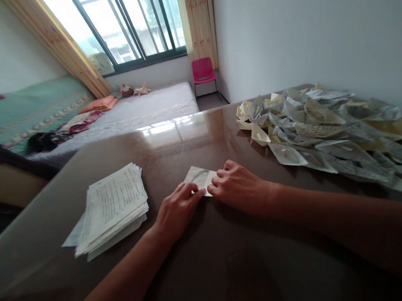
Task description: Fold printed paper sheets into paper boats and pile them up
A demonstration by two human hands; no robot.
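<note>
A small folded sheet of paper [200,174] lies on the brown table between my two hands. My left hand [181,207] pinches its near left edge, with the thumb and fingers closed. On the right edge of the paper, the curled fingers of my right hand [237,187] hold it down; they hide that corner. To the left lies a stack of printed sheets [116,199], slightly fanned out. A large heap of folded paper boats [317,123] covers the right side of the table, beyond my right forearm.
The glossy brown table [166,148] reaches the wall on the right. Past its far edge stand a bed [158,103] and a pink chair [204,70] below a window. A dark wooden chair [11,179] is at the left.
</note>
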